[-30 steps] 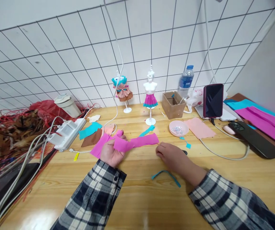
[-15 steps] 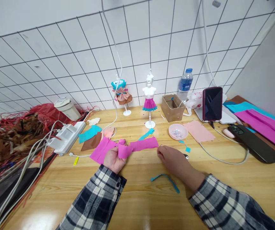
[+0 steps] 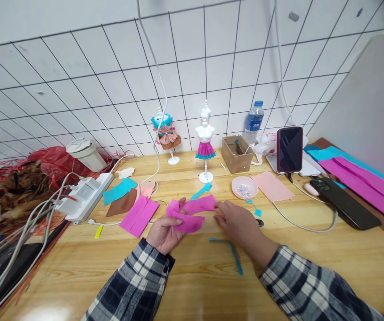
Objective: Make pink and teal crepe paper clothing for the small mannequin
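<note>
Magenta strip (image 3: 201, 204), looped above the wooden table (image 3: 205, 285), is pinched in the left hand (image 3: 165, 234); the right hand (image 3: 237, 221) grips the right end of its upper length, apparently keeping that part spread.

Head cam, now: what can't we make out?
All head view:
Left hand: some fingers, hidden behind the pink strip.
Right hand: whether it pinches that strip's end, too small to tell.
Cardboard box: its floor, hidden by its walls.
Bits in the round dish: shapes, too small.
Pink sheet: cut off at right.
</note>
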Demonstrator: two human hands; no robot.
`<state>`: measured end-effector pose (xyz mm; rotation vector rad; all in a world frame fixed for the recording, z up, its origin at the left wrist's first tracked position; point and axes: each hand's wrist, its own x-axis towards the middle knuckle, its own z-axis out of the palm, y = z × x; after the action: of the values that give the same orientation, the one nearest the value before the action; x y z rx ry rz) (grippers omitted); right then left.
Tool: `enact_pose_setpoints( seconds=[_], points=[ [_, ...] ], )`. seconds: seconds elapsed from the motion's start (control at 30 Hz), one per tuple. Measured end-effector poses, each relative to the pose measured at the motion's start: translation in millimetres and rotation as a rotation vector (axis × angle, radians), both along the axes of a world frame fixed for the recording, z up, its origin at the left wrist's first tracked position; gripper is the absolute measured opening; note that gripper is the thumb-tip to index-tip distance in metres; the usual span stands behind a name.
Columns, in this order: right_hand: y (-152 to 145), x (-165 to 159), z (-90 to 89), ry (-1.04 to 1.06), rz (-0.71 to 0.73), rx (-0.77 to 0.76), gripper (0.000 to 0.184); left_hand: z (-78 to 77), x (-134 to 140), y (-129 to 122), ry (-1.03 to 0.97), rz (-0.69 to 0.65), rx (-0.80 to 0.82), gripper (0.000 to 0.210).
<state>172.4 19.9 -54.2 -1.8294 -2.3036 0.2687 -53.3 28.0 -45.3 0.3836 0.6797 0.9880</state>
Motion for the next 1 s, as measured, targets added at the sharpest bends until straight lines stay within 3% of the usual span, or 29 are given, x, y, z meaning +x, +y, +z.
enact_pose_setpoints(
  seconds=[0.1, 0.17, 0.3, 0.43, 0.53, 0.63, 0.8, 0.9, 1.0],
  points=[
    [0.2, -3.5, 3.4, -0.059, 0.039, -0.04, 0.018, -3.9, 5.6, -3.3, 0.177, -0.038, 0.112, 0.064],
    [1.1, -1.4, 11.2, -0.036, 0.051, -0.034, 0.02, -6.9, 7.0, -4.9, 0.402, -0.011, 0.219, 0.063],
    [26.0, 13.6, 48.3, 0.185, 0.064, 0.024, 0.017, -13.6, 3.2, -7.8, 0.805, 0.145, 0.422, 0.059],
    [87.6, 32.4, 93.5, 0.376, -0.026, 0.149, 0.015, -20.2, -1.4, -12.0, 0.768, 0.196, 0.437, 0.06],
    [132.3, 42.7, 111.4, 0.279, -0.202, 0.275, 0.017, -25.7, -3.3, -13.6, 0.741, 0.203, 0.426, 0.053],
    [159.4, 48.2, 111.0, 0.082, -0.313, 0.323, 0.027, -31.7, -5.3, -12.8, 0.723, 0.243, 0.399, 0.047],
    [175.2, 61.7, 96.1, 0.013, -0.342, 0.297, 0.033, -33.7, -7.3, -10.0, 0.725, 0.264, 0.404, 0.046],
    [174.0, 76.2, 94.1, -0.005, -0.304, 0.279, 0.03, -29.3, -5.6, -10.2, 0.79, 0.259, 0.459, 0.039],
    [151.6, 81.7, 93.6, 0.006, -0.274, 0.31, 0.033, -27.2, -3.4, -11.4, 0.852, 0.248, 0.494, 0.032]
  ],
)
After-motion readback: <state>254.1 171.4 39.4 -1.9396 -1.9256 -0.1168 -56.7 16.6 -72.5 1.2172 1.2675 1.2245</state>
